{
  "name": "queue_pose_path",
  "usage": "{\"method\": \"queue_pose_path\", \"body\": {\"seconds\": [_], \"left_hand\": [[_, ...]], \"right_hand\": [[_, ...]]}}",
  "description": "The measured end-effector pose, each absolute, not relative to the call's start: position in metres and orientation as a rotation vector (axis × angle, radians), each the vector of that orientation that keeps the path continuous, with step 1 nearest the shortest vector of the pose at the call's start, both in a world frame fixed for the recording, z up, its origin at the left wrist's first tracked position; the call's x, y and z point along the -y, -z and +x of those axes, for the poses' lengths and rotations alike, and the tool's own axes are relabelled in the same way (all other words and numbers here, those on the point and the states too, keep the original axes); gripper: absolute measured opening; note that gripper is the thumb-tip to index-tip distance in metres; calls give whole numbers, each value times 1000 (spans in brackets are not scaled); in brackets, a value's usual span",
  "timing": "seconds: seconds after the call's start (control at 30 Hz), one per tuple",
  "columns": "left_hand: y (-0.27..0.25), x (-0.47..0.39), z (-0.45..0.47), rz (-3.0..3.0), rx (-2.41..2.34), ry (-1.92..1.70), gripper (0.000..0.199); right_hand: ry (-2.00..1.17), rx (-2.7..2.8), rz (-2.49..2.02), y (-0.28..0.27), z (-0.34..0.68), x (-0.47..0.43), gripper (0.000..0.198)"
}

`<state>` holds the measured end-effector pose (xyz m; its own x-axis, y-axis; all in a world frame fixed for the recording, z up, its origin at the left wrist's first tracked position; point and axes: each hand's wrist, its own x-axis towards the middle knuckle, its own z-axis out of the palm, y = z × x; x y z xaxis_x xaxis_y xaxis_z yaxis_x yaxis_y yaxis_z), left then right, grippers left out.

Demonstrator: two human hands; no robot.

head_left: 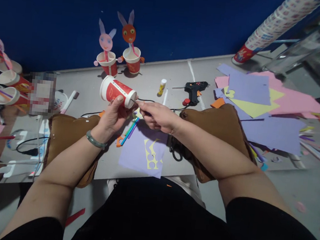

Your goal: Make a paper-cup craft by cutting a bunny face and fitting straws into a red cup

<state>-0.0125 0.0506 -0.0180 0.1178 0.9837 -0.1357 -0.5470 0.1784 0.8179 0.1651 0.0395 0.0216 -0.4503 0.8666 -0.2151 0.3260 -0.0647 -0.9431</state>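
My left hand (pixel 113 115) is wrapped round a red and white paper cup (pixel 117 90), which it holds on its side above the table. The cup's wide rim faces left and its base faces my right hand. My right hand (pixel 159 116) is closed on a thin, dark, pointed tool (pixel 134 100) whose tip meets the cup's base; the rest is hidden in my fingers. Below my hands lie a purple paper sheet (pixel 142 159), a yellow paper scrap with cut-out holes (pixel 151 157) and a few coloured pens (pixel 130 131).
Two paper cups with rabbit-faced figures (pixel 108 64) stand at the back. A glue stick (pixel 162 87) and a black glue gun (pixel 193 91) lie ahead. Brown cushions (pixel 212 136) flank my arms. Coloured paper (pixel 272 131) and a tall cup stack (pixel 270 28) are right; more cups (pixel 9 78) are left.
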Motion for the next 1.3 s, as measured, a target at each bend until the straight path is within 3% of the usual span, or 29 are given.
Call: {"method": "queue_pose_path", "body": {"seconds": [0.13, 0.23, 0.43, 0.77, 1.1, 1.3], "left_hand": [[18, -50, -12, 696, -813, -1257, 46], [18, -50, -13, 693, -800, -1254, 43], [13, -51, -13, 700, -765, -1277, 41], [11, -56, -20, 649, -791, -1276, 40], [-1, -45, -16, 626, -766, -1205, 35], [0, -40, -16, 643, -715, -1023, 49]], "right_hand": [[-553, 2107, -1468, -12, 164, -31, 31], [-272, 2247, -1486, -9, 165, -29, 40], [-781, 2050, -1382, -13, 167, -38, 30], [-1866, 1295, -1127, -16, 164, -40, 37], [-1564, 1125, -1053, -11, 162, -43, 59], [-1727, 1050, -1061, -10, 161, -46, 45]]}}
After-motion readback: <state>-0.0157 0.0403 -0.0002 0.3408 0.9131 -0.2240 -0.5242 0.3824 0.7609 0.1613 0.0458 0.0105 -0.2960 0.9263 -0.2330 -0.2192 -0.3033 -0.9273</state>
